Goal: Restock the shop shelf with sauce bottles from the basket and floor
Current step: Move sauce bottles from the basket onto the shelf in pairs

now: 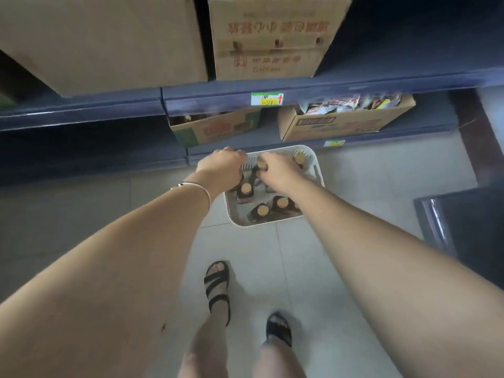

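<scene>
Nearby, boxes (272, 39) fill shelves (81, 106); right fingers (268, 160) pinch a bottle (262, 166) in the basket (314, 165), left fingers' (234, 153) hold unclear.

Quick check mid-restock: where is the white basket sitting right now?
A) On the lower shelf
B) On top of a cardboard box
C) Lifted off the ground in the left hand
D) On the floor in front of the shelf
D: the white basket rests on the floor tiles just in front of the bottom shelf, with the left hand and right hand reaching into it among the sauce bottles.
</scene>
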The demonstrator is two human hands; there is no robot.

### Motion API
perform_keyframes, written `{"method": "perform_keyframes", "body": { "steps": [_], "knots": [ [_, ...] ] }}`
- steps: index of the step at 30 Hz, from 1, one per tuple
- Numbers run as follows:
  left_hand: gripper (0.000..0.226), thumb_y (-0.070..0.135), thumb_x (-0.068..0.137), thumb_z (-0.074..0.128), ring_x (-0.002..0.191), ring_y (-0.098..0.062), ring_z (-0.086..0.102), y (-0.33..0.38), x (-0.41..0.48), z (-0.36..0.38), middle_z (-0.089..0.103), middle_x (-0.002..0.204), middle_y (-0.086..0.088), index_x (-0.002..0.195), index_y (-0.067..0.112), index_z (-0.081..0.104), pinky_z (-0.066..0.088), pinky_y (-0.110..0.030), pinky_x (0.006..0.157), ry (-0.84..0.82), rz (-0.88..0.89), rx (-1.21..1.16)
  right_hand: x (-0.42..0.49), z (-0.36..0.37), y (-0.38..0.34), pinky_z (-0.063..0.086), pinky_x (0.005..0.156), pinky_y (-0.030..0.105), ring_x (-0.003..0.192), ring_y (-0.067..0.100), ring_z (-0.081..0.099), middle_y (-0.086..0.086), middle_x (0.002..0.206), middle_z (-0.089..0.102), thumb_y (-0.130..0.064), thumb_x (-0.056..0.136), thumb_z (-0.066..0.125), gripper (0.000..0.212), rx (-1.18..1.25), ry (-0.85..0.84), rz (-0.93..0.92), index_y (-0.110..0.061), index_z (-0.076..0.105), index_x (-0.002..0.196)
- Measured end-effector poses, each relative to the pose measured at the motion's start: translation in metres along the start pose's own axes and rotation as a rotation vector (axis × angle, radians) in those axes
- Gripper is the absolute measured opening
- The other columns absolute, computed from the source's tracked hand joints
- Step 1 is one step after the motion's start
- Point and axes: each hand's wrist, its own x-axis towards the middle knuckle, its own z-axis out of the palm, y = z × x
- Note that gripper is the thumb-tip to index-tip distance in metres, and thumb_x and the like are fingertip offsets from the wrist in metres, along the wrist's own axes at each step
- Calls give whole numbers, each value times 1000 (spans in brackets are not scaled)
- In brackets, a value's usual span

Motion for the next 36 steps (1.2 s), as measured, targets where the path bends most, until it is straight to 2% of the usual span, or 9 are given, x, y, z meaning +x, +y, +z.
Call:
{"method": "perform_keyframes", "body": {
  "steps": [10, 13, 16, 20, 23, 25, 28, 31, 36],
  "knots": [
    [40, 21, 87, 49, 115, -34, 52, -28, 109, 79, 51, 128, -12, 126, 21, 48, 45, -40, 84, -111, 50, 3, 105, 80, 26, 44, 75, 33, 101, 33, 59, 13, 114, 61, -21, 91, 49, 26, 11, -113, 69, -15, 57, 115],
    [36, 15, 87, 47, 112, -34, 53, -42, 121, 119, 52, 126, -13, 123, 17, 49, 45, -40, 86, -153, 37, -5, 116, 116, 45, 47, 80, 36, 104, 35, 57, 15, 113, 61, -22, 91, 49, 25, 20, -152, 66, -11, 55, 113],
    [53, 6, 83, 52, 118, -34, 46, -52, 131, 156, 40, 132, -12, 132, 19, 36, 44, -44, 91, -132, -44, -47, 126, 150, 62, 45, 80, 38, 106, 34, 56, 16, 113, 58, -16, 89, 54, 25, -7, -171, 32, -7, 50, 112],
    [71, 0, 80, 55, 124, -35, 39, -53, 160, 188, 31, 137, -15, 140, 21, 22, 41, -44, 96, -45, -63, 0, 152, 181, 73, 44, 89, 41, 112, 33, 52, 12, 125, 50, -14, 81, 65, 43, -65, -178, -8, -9, 45, 119],
    [63, 7, 83, 58, 120, -35, 43, -55, 183, 206, 37, 131, -16, 136, 20, 27, 43, -43, 94, -37, -91, 7, 174, 199, 80, 46, 88, 39, 113, 30, 53, 7, 125, 53, -13, 78, 67, 56, -93, -205, -52, -16, 43, 129],
    [55, 8, 83, 58, 113, -38, 50, -61, 194, 216, 41, 125, -15, 131, 20, 33, 46, -43, 83, -40, -106, -28, 185, 211, 84, 50, 85, 38, 110, 28, 57, 4, 119, 60, -14, 78, 65, 55, -102, -222, -93, -23, 47, 129],
    [53, 2, 80, 54, 109, -39, 54, -70, 206, 225, 49, 124, -18, 128, 16, 36, 47, -43, 83, 23, -104, -188, 194, 220, 93, 48, 86, 35, 108, 25, 58, 1, 115, 63, -23, 74, 69, 49, -7, -165, -113, -27, 55, 121],
    [52, 5, 75, 65, 108, -35, 53, -75, 213, 232, 54, 121, -16, 122, 11, 45, 43, -35, 88, 109, -139, -430, 196, 226, 103, 43, 92, 33, 105, 26, 55, 3, 115, 54, -30, 66, 76, 55, 140, -172, -109, -28, 57, 118],
    [68, 5, 69, 74, 98, -19, 53, -71, 215, 245, 54, 107, 0, 127, 17, 41, 40, -24, 83, 230, -226, -853, 201, 232, 109, 33, 99, 30, 109, 26, 48, 3, 120, 46, -29, 67, 77, 65, 192, -216, -122, -36, 53, 127]
  ]
}}
